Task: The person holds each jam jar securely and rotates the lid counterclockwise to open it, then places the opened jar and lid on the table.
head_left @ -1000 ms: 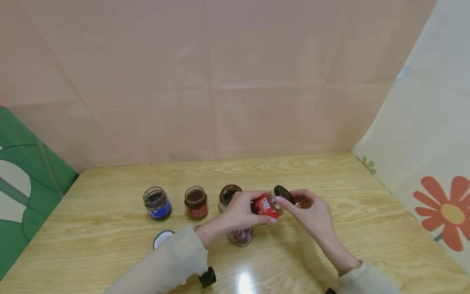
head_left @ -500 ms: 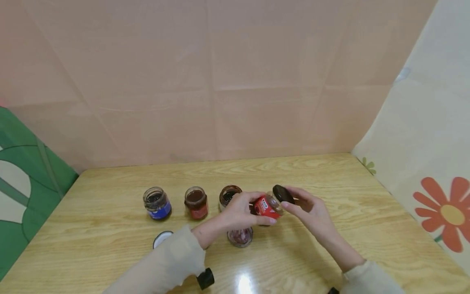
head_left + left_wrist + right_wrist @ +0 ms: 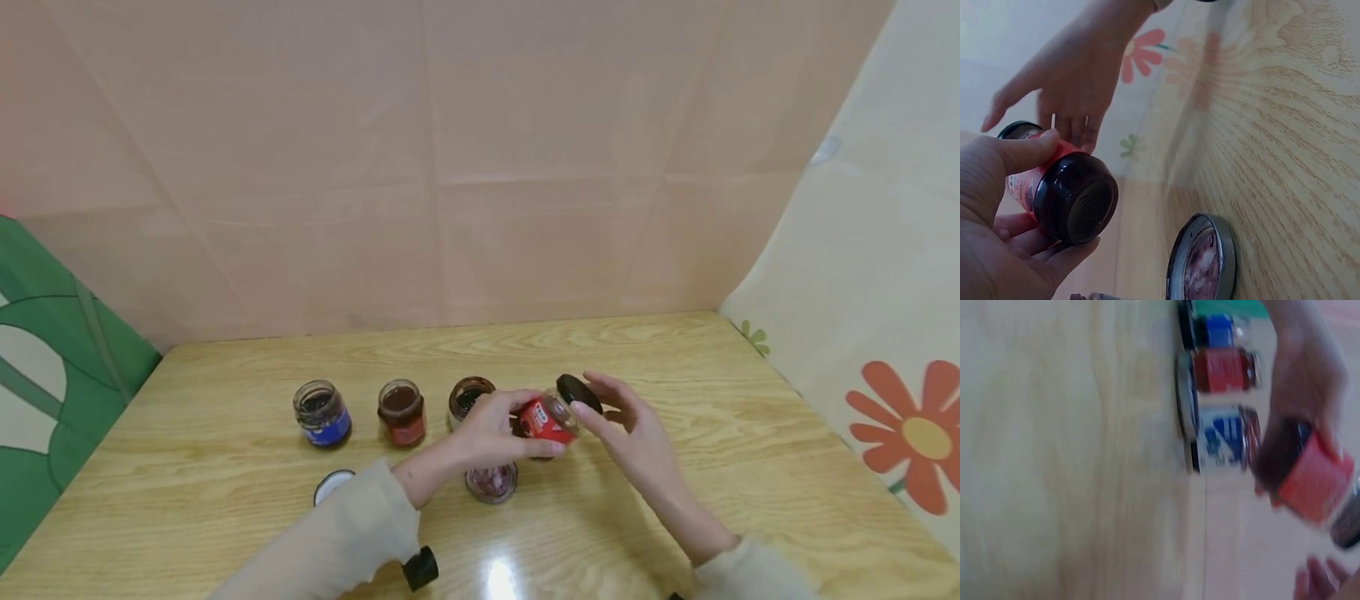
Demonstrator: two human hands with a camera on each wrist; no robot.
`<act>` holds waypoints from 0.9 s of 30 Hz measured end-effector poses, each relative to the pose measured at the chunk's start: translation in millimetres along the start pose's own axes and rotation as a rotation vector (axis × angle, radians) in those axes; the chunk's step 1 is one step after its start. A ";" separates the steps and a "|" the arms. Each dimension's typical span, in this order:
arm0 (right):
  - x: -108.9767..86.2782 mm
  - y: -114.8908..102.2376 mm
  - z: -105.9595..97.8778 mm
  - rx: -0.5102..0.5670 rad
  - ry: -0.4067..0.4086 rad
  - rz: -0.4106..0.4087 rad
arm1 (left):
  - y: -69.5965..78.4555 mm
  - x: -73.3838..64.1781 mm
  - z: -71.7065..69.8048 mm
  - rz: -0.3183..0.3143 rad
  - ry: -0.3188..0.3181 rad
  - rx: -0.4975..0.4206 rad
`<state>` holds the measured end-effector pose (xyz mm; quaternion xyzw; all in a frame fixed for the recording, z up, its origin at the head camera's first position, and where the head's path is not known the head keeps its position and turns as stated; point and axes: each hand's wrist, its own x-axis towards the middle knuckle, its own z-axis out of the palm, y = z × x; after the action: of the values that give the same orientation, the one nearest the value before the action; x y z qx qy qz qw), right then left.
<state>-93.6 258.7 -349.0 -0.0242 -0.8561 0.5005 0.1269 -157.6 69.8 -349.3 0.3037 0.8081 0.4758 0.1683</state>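
My left hand (image 3: 491,429) grips a jar with a red label (image 3: 546,421), tilted above the table with its neck toward the right. In the left wrist view the dark base of this jar (image 3: 1082,200) faces the camera, thumb above and fingers below. A black lid (image 3: 577,393) sits at the jar's mouth; whether it is threaded on cannot be told. My right hand (image 3: 637,442) is around the lid with thumb and fingers spread loosely. In the right wrist view, its fingers (image 3: 1319,578) stand apart from the visible lid edge.
Uncovered jars stand on the wooden table (image 3: 712,400): a blue-labelled jar (image 3: 322,414), a red-brown jar (image 3: 401,412) and a dark-topped jar (image 3: 468,400) partly behind my left hand. In front lie an upturned stained lid (image 3: 491,483) and a white-lined lid (image 3: 332,485).
My right hand has shifted slightly around the lid, and its fingers have spread and risen. The left hand and the red-labelled jar stay nearly in place.
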 end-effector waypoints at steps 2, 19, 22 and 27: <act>-1.5 -3.8 6.5 -0.005 0.087 0.052 | 0.0 0.0 1.0 0.006 0.009 -0.002; 0.0 -12.2 21.2 0.108 0.158 0.286 | -2.4 -2.3 11.2 0.010 0.048 -0.013; -0.1 -10.6 21.9 0.152 0.169 0.253 | -2.9 -2.3 11.6 0.007 0.054 -0.024; -1.5 -9.6 21.8 0.259 0.126 0.191 | -4.3 -2.3 11.3 -0.004 0.052 -0.052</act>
<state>-96.5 235.2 -351.2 -0.1202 -0.7684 0.6141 0.1343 -150.9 74.3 -358.6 0.2853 0.8001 0.5040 0.1561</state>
